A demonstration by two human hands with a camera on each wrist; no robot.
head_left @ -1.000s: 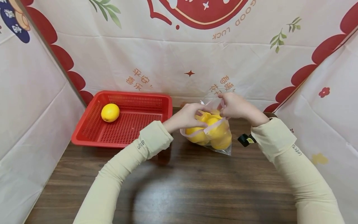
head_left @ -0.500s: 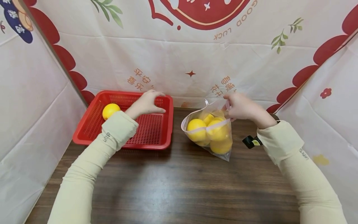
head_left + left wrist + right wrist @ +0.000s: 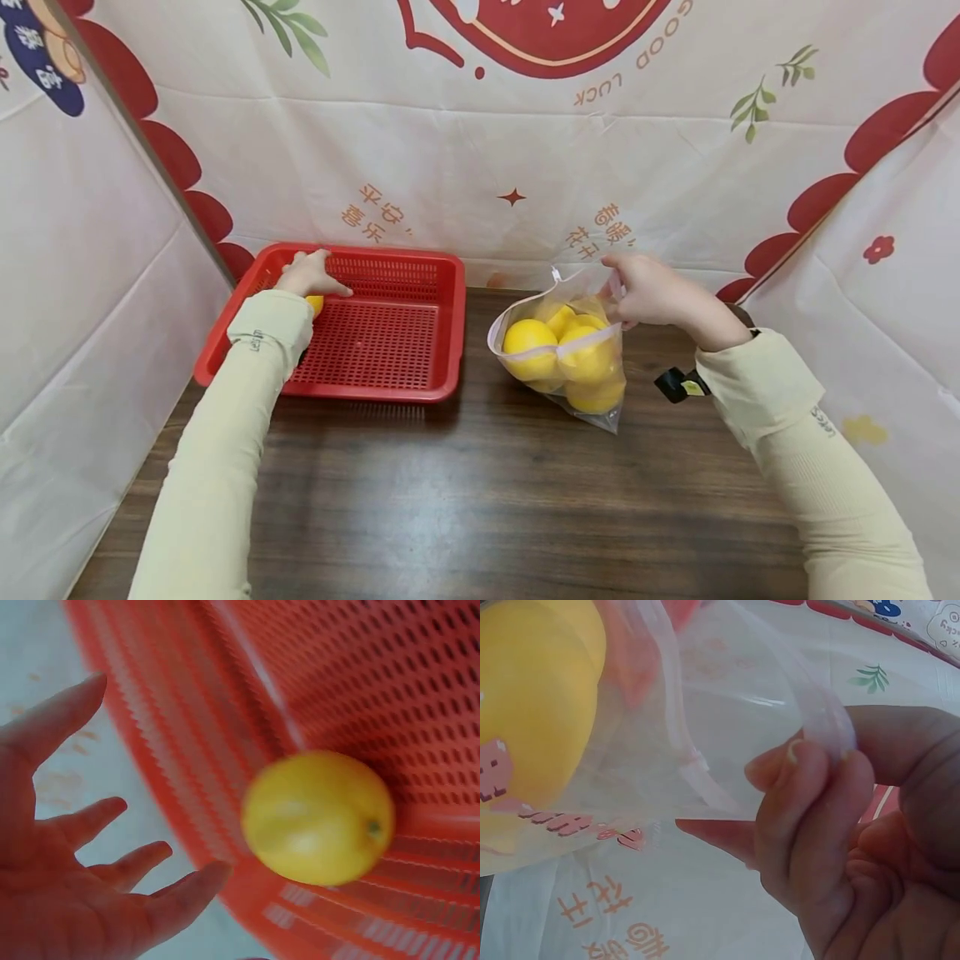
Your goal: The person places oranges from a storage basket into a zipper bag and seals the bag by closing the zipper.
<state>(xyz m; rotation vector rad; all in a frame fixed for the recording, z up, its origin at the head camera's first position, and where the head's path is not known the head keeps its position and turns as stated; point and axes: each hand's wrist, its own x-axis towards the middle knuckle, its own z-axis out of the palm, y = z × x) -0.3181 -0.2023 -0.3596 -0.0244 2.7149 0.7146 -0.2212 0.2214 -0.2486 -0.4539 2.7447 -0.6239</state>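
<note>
A yellow lemon (image 3: 319, 817) lies in the far left corner of the red plastic basket (image 3: 453, 333). My left hand (image 3: 306, 275) hovers over that corner with fingers spread, apart from the lemon in the left wrist view. In the head view the hand and sleeve cover most of this fruit. My right hand (image 3: 648, 292) pinches the edge of a clear zip bag (image 3: 551, 287) between thumb and curled fingers. Several lemons (image 3: 528, 337) fill the bag, which stands with its mouth open on the table.
The basket stands at the back left of the dark wooden table (image 3: 450, 500), close to the back cloth (image 3: 450, 167). Cloth walls also rise on the left and right. A black strap piece (image 3: 678, 385) hangs at the right wrist.
My left hand has left the bag's mouth and moved left across the basket to above the lemon there. My right hand keeps its hold on the bag's edge, nearly still.
</note>
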